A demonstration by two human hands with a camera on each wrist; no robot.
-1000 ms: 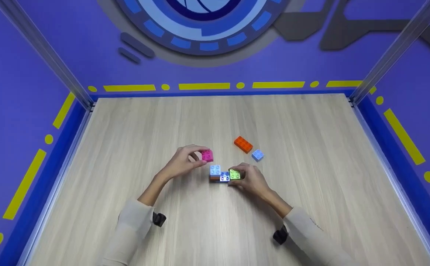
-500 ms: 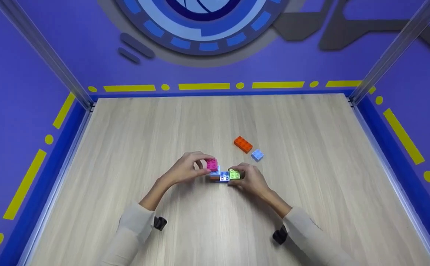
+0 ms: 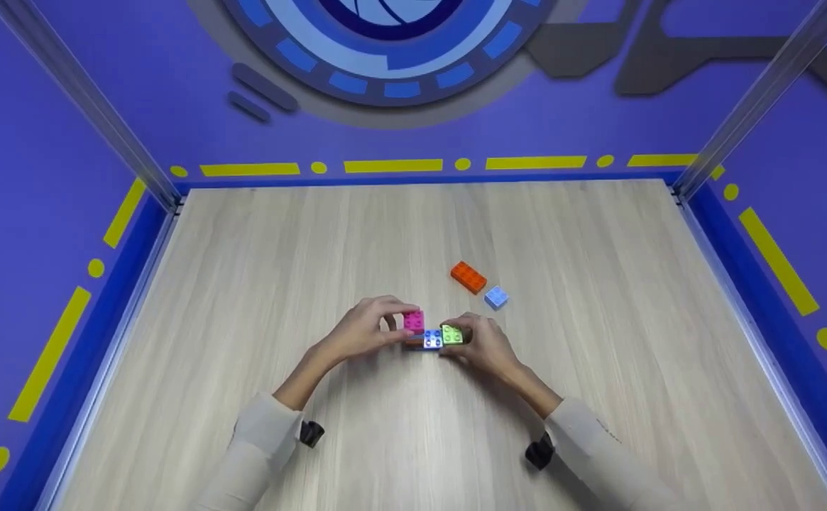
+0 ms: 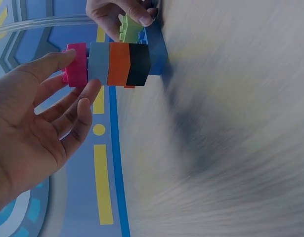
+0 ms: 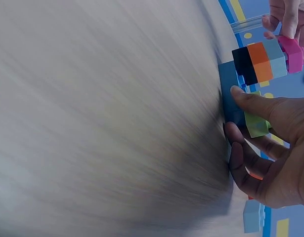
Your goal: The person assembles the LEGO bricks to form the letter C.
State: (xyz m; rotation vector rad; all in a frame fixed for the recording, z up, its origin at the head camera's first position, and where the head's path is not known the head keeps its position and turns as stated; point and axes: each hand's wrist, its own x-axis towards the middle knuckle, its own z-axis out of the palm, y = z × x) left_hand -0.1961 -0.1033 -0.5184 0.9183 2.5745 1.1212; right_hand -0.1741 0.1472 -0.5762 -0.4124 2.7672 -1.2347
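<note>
My left hand (image 3: 367,330) pinches a pink toy brick (image 3: 414,321) between thumb and fingers. In the left wrist view that brick is at the top of a stack: a light blue brick (image 4: 98,61), an orange brick (image 4: 118,64) and a black brick (image 4: 139,65). Studs show in a narrow gap under the pink one. The stack stands at the left end of a long blue brick (image 3: 432,339) on the table. A lime green brick (image 3: 451,335) sits on its right end. My right hand (image 3: 484,344) grips the green brick and the blue one below it.
Behind the build lie a loose orange brick (image 3: 468,277) and a small light blue brick (image 3: 496,297), close together. The wooden table (image 3: 278,234) is bounded by blue panels at the back and both sides.
My left hand has brought the pink brick towards me and to the right, onto or just above the light blue brick's studs. The right hand has stayed in place.
</note>
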